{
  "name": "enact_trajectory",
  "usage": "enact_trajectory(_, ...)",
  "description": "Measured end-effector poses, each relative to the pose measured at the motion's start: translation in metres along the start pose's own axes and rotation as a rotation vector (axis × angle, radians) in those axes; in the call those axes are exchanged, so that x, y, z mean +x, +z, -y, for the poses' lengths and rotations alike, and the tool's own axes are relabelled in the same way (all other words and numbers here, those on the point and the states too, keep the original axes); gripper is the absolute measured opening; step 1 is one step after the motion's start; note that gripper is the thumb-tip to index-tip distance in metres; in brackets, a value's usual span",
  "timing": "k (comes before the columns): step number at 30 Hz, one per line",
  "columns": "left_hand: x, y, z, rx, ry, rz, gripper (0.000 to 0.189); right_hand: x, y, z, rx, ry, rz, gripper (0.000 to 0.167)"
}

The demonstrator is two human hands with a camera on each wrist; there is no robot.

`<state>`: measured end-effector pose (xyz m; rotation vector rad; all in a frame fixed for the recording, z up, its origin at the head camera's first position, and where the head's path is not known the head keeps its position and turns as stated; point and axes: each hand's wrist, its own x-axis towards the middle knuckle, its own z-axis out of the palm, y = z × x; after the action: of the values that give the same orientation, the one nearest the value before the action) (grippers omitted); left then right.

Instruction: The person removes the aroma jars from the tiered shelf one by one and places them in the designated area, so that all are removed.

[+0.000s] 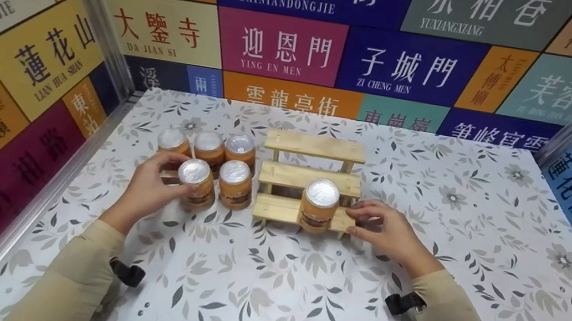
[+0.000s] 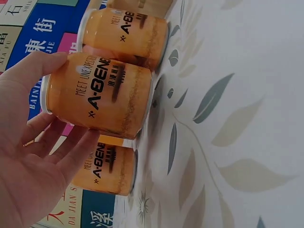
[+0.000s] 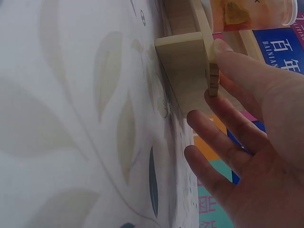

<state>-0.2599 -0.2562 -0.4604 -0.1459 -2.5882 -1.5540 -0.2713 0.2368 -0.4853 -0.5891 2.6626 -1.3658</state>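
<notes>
My left hand (image 1: pixel 148 183) grips an orange can (image 1: pixel 196 173) with a silver lid, its thumb and fingers on opposite sides. In the left wrist view the can (image 2: pixel 102 95) shows dark "A-BENB" lettering, and other cans sit on both sides of it. At the right, a small three-step wooden stand (image 1: pixel 316 145) bears one similar can (image 1: pixel 321 193) on its lowest step. My right hand (image 1: pixel 393 231) pinches the right end of that step. In the right wrist view the thumb lies on the plank (image 3: pixel 185 61), with the other fingers spread beside its end.
Beside the held can stands another can (image 1: pixel 235 184), and behind them is a row of several cans (image 1: pixel 209 143). A white tablecloth (image 1: pixel 267 292) with grey leaves covers the table. Colourful sign panels (image 1: pixel 279 47) rise along the back and sides.
</notes>
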Motion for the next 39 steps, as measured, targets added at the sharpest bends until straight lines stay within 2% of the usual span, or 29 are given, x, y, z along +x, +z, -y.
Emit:
enact_trajectory(13, -0.005, 0.000, 0.009, 0.039, -0.007, 0.013, 0.054, -0.002, 0.006, 0.000, 0.011, -0.045, 0.003, 0.037)
enact_trajectory(29, -0.005, -0.002, 0.012, -0.040, -0.023, 0.044, 0.062, 0.000, 0.003, -0.001, 0.008, -0.008, 0.012, 0.039)
enact_trajectory(39, -0.002, 0.001, 0.010, -0.079, -0.018, 0.020, 0.066, -0.002, 0.002, -0.001, 0.006, -0.031, -0.012, 0.037)
